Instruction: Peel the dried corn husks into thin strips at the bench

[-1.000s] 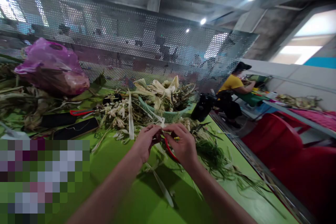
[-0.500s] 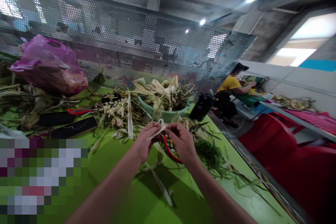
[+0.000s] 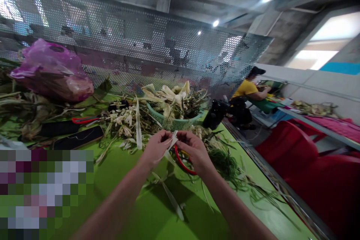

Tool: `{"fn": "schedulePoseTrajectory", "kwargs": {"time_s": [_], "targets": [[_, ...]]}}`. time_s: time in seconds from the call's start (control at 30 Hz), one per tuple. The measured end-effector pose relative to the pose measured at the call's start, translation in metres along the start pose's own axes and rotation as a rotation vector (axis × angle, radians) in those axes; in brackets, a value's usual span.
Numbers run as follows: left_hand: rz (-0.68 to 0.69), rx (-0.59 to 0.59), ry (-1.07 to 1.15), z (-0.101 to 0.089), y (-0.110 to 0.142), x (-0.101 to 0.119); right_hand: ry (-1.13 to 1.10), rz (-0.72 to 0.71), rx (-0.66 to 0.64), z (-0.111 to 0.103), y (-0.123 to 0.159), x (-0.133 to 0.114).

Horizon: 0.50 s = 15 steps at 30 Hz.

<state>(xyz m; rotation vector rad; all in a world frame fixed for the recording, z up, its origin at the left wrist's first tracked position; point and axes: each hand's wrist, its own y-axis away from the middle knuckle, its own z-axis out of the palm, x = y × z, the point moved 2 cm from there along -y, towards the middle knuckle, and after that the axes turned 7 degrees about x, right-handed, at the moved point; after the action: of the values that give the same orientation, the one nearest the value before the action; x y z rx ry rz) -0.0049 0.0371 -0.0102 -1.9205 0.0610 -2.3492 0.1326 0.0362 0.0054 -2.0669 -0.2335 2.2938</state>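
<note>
Fingertips of my left hand (image 3: 155,147) and my right hand (image 3: 194,149) meet over the green table, both pinching a pale strip of dried corn husk (image 3: 173,139). The strip stands up slightly between the two hands. Just under my right hand lies a red curved handle (image 3: 183,165), partly hidden by the fingers, so I cannot tell what tool it belongs to. On the tabletop below the hands rests a loose husk piece (image 3: 173,200). Beyond them a green basket (image 3: 180,124) holds dried husks.
Behind the husk heap (image 3: 123,122) rises a perforated metal screen (image 3: 118,48). At left are a purple plastic bag (image 3: 53,71), a dark phone (image 3: 78,137) and a red-handled tool (image 3: 84,120). Green strands (image 3: 225,163) lie at right. A person in yellow (image 3: 246,89) sits farther off.
The husk strip went from a small bent loop at the fingertips to a flatter, upright slanted piece. My hands have shifted only slightly, staying close together.
</note>
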Motion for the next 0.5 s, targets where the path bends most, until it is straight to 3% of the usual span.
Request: {"fn": "schedulePoseTrajectory", "kwargs": {"time_s": [0.2, 0.37, 0.5], "targets": [[0.052, -0.035, -0.160, -0.0033, -0.0013, -0.0002, 0.011, -0.013, 0.018, -0.0006, -0.0013, 0.0014], [-0.105, 0.030, 0.097, 0.0003, 0.0026, 0.0036, -0.071, 0.030, 0.044, 0.0032, 0.0020, 0.0024], [-0.092, 0.015, 0.145, 0.0015, 0.0055, 0.0049, -0.121, 0.056, 0.036, 0.0043, 0.0026, 0.0042]]}}
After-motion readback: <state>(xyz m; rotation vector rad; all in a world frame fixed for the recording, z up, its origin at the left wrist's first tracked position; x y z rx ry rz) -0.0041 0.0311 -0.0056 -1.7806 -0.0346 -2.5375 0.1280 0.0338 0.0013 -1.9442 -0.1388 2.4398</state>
